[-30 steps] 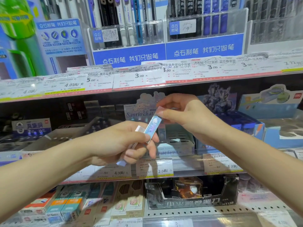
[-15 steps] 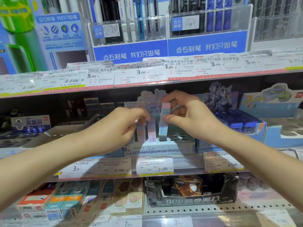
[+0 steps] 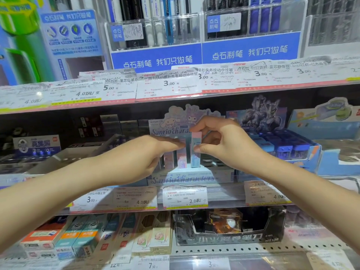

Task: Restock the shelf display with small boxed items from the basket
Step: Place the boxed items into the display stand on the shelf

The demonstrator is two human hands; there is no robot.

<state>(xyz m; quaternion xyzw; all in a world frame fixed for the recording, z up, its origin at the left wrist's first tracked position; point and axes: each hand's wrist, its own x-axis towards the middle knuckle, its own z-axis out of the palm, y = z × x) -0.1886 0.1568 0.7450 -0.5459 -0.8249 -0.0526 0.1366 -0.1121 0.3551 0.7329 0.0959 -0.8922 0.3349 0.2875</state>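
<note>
Light, stiff pink-and-blue box (image 3: 195, 149), pinched by right hand (image 3: 224, 145) inside the display tray (image 3: 187, 178); left hand (image 3: 136, 158) steadies neighbouring boxes (image 3: 180, 155).

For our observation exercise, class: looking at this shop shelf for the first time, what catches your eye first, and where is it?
At the centre, the right hand pinches a slim pink-and-blue boxed item upright in the pastel cardboard cartoon-character display tray on the middle shelf, while the left hand steadies the neighbouring boxes. Above, bright blue pen-rack banners with white lettering span the top shelf.
</note>
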